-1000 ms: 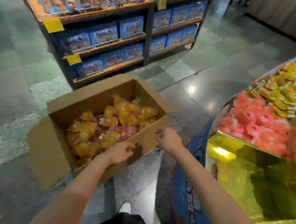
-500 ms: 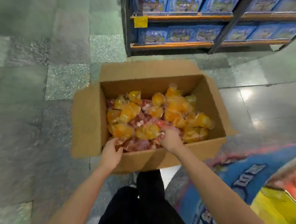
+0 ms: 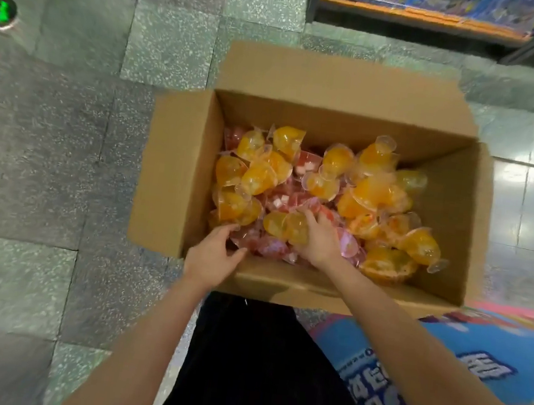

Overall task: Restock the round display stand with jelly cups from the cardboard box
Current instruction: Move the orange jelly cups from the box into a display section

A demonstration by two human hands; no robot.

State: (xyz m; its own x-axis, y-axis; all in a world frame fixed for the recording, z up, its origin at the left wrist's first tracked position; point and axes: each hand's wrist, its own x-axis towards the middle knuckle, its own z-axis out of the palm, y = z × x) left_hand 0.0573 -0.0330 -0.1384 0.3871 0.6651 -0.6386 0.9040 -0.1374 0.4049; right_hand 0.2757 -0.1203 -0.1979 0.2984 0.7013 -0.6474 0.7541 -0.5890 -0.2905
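— What are my 2 hands on right now?

— From my feed, my right hand [image 3: 319, 241] is down inside the cardboard box [image 3: 176, 173], fingers curled into the heap of jelly cups [image 3: 369, 186]. It presses against an orange jelly cup [image 3: 292, 226] near the middle of the pile, with pink jelly cups [image 3: 271, 247] under the palm. I cannot tell whether the fingers have closed round 1 cup or only rest on the heap; the fingertips are buried.

— And the left?

— My left hand [image 3: 212, 256] sits at the near wall of the box, at its left corner. The fingers are bent and spread a little, the tips touching the pink cups there, thumb out to the right. I see nothing held in it.

— Where is the box?

— On the stone-tile floor [image 3: 50, 146], flaps open, just beyond my dark trousers [image 3: 258, 366]. The blue printed skirt of the display stand [image 3: 439, 369] is at lower right, just beside the box's near corner. A shelf unit [image 3: 426, 21] stands past the box.
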